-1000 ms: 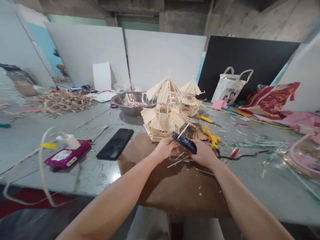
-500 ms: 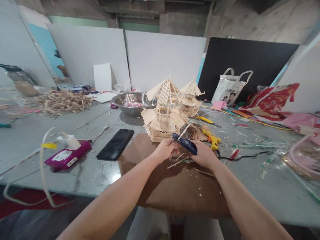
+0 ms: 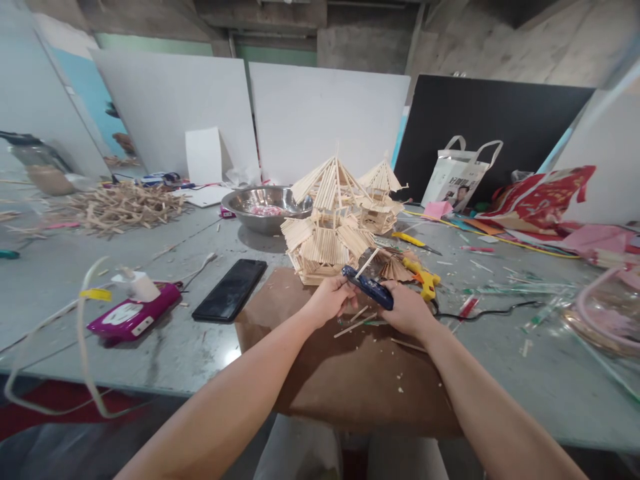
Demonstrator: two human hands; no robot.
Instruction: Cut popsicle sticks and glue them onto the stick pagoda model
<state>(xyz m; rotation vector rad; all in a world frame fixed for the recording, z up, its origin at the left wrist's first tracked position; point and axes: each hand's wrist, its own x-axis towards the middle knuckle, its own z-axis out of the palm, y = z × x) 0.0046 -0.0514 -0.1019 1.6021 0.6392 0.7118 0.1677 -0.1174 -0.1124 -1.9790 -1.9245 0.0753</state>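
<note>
My right hand is wrapped round a dark blue hand tool, whose exact kind I cannot make out. A thin wooden stick slants up past the tool's left end. My left hand is closed in a pinch at that end, apparently on the stick's lower part, which is hidden. Just beyond the hands stands a pavilion model of wooden sticks with a pointed roof. Loose stick pieces lie below the tool on a brown board.
Behind the model are a second stick pavilion and a steel bowl. A yellow glue gun and a yellow knife lie to the right. Leftward are a black phone, a purple power strip and a stick pile.
The view has shifted very slightly. Both hands, the tool and the stick keep nearly the same position.
</note>
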